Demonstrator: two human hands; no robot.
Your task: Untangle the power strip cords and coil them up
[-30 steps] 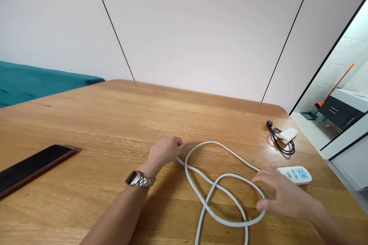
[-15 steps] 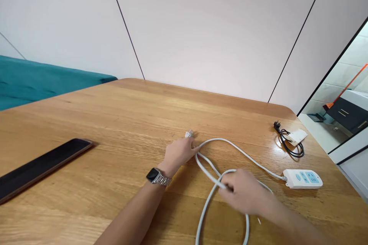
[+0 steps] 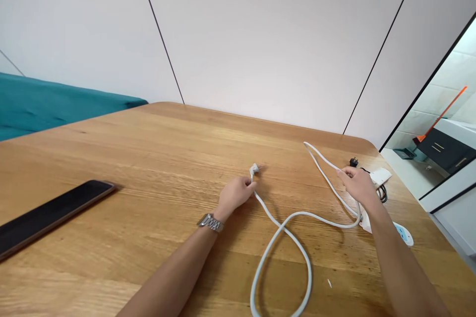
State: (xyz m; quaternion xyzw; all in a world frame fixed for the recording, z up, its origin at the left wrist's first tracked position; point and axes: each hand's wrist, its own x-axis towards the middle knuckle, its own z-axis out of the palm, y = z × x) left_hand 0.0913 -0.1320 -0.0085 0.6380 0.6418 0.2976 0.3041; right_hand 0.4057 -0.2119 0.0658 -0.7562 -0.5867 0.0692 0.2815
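Note:
A white power cord [image 3: 305,252] lies looped on the wooden table, crossing itself near the middle. My left hand [image 3: 237,193] pinches the cord just below its white plug [image 3: 255,169], which points away from me. Over to the right, my right hand [image 3: 355,182] pinches another stretch of the same cord, part of which bends back in a narrow loop beyond the fingers. The white power strip [image 3: 403,233] with light-blue sockets sits at the right, partly hidden behind my right forearm.
A black cord with a plug [image 3: 353,162] and a white tag [image 3: 380,177] rests near the table's right edge. On the left lies a long dark tray [image 3: 55,215]. A teal sofa [image 3: 67,104] and a white wall border the table [image 3: 167,148].
My right hand has moved right and away from me, drawing cord toward the power strip. The crossed strands by my left hand have come apart, and the plug has lifted slightly.

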